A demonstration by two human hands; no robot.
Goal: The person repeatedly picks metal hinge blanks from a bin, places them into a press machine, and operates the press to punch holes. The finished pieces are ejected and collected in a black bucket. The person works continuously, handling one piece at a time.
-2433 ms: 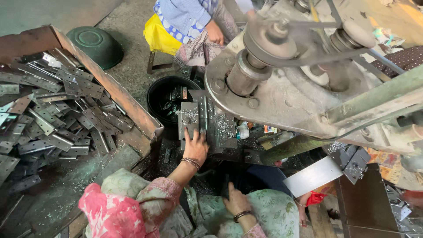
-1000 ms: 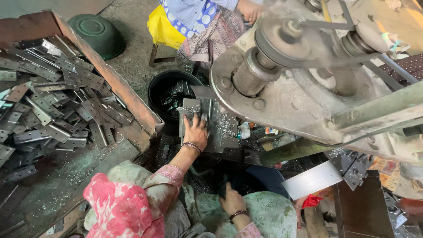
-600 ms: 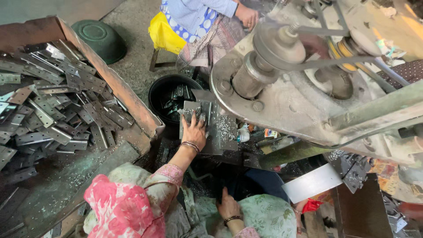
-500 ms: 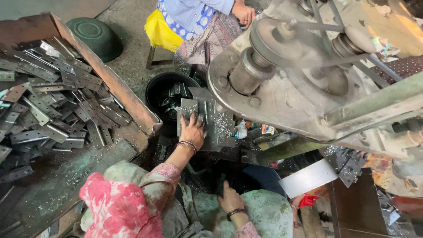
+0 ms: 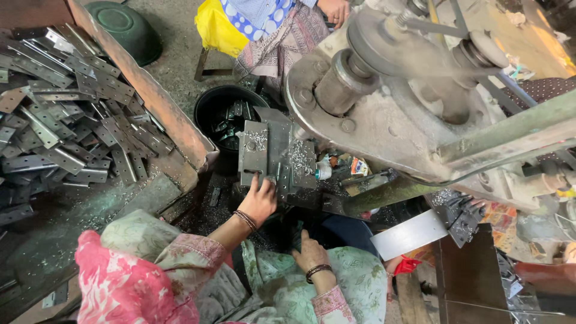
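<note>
We are seeing the press bed [image 5: 273, 150] lying just beyond our left fingers [image 5: 262, 183] — metal shavings [image 5: 297, 159] are lying scattered on it, right of the fingertips.

Grey steel plate [image 5: 269, 153], flecked with silvery filings, lies just past the left hand's fingers [image 5: 262, 185]. Dark beaded bangles [image 5: 245, 220] ring that wrist; its sleeve [image 5: 129, 282] is pink, floral over pale green. Beyond the fingers sit a black bucket [image 5: 210, 108] and a worker's yellow cloth [image 5: 217, 29].
</note>
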